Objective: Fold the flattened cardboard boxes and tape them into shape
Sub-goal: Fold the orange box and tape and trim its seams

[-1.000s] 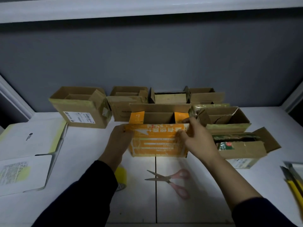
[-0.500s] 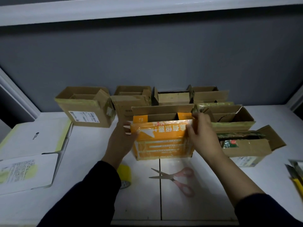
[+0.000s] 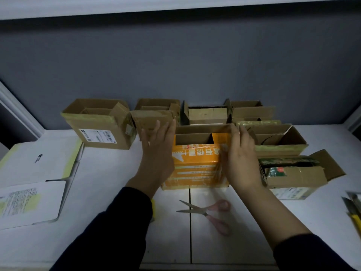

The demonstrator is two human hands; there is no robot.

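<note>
while the left hand (image 3: 156,153) and right hand (image 3: 239,159) press flat, fingers extended, against the upright orange printed cardboard box (image 3: 195,165) on the white table (image 3: 109,173), they hide its side walls; a yellow tape roll (image 3: 153,210) peeks beside the dark sleeve.

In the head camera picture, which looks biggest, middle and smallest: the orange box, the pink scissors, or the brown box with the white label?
1. Brown cardboard box with the white label and orange printed cardboard box: they look alike in size, and the orange one sits nearer, so no ranking.
2. Pink-handled scissors: clearly smallest.
</note>
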